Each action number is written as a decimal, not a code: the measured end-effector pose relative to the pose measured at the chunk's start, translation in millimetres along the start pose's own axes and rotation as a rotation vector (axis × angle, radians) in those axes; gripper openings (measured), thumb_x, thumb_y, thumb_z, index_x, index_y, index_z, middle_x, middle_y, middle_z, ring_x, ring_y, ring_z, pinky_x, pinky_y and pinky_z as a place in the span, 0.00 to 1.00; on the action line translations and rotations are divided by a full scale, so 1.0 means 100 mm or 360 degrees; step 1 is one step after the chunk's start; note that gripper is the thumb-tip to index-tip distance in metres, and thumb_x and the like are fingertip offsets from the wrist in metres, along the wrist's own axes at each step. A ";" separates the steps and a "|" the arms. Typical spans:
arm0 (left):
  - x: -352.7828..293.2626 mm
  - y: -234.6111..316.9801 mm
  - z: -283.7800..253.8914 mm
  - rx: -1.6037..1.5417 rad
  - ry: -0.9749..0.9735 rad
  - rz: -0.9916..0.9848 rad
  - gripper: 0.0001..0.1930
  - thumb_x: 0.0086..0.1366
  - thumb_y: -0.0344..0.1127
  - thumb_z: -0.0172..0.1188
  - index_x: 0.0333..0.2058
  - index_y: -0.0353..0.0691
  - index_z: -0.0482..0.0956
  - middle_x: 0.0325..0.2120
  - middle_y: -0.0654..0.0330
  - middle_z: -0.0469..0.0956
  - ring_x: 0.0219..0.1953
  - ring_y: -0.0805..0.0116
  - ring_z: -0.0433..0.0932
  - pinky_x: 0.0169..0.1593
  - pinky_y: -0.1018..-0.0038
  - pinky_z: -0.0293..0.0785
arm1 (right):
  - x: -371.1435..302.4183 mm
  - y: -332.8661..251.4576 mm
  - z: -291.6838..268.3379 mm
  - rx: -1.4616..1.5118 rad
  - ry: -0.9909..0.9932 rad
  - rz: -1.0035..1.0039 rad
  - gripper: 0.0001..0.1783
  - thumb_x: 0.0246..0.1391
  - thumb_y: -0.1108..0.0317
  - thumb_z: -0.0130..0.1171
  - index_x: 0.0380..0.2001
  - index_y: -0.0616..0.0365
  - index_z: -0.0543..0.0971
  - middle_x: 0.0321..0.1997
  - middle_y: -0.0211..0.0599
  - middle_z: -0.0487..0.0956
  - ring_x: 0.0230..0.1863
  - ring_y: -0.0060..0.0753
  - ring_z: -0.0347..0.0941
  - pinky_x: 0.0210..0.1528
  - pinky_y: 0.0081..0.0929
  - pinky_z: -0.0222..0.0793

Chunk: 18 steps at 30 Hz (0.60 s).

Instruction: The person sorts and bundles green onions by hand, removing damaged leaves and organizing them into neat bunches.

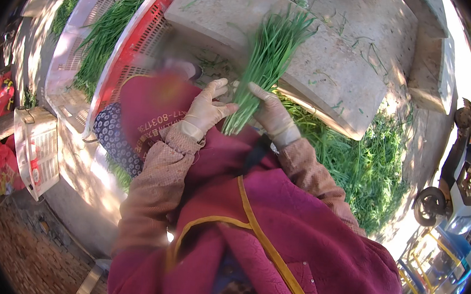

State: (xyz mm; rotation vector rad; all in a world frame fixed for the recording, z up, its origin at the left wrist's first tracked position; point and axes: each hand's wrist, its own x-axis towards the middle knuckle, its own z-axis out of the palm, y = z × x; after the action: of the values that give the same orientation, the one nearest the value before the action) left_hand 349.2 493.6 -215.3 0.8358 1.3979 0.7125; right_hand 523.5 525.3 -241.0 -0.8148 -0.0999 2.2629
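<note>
A bunch of long green chives is held upright-slanted in front of me, its leaf tips fanning over a grey stone slab. My right hand, in a pale glove, wraps the lower part of the bunch. My left hand, also gloved, touches the stem ends from the left with its fingers spread. Both forearms wear brownish knit sleeves over a magenta apron.
A pink crate and a red crate at the upper left hold more chives. A heap of green leaves lies on the ground at the right. A white crate stands at the left; a scooter at the right.
</note>
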 end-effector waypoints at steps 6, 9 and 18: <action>-0.02 0.11 0.03 -0.0167 -0.0071 -0.0240 0.27 0.61 0.23 0.58 0.59 0.37 0.64 0.44 0.55 0.76 0.39 0.72 0.77 0.38 0.77 0.78 | 0.04 0.00 -0.11 -0.0055 -0.0124 0.0050 0.20 0.58 0.61 0.57 0.48 0.63 0.74 0.46 0.40 0.78 0.47 0.36 0.75 0.54 0.34 0.69; 0.01 0.11 0.03 -0.0167 -0.0008 -0.0239 0.26 0.62 0.22 0.54 0.59 0.38 0.64 0.44 0.55 0.76 0.38 0.72 0.78 0.34 0.80 0.78 | 0.05 -0.01 -0.15 -0.0103 -0.0126 -0.0016 0.23 0.58 0.59 0.57 0.51 0.62 0.72 0.50 0.41 0.77 0.51 0.38 0.73 0.57 0.36 0.68; 0.02 0.15 -0.05 -0.0576 -0.0036 -0.0262 0.24 0.64 0.27 0.55 0.59 0.37 0.64 0.47 0.56 0.78 0.37 0.71 0.81 0.33 0.83 0.76 | -0.01 -0.07 -0.15 0.0043 -0.0098 -0.0011 0.20 0.56 0.63 0.57 0.50 0.61 0.74 0.46 0.38 0.79 0.46 0.34 0.76 0.53 0.34 0.70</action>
State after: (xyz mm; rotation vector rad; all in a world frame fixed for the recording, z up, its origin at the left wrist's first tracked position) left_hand 345.2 503.9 -203.7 0.4383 1.2513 0.7949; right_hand 537.0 527.5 -250.7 -0.7294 -0.1004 2.2786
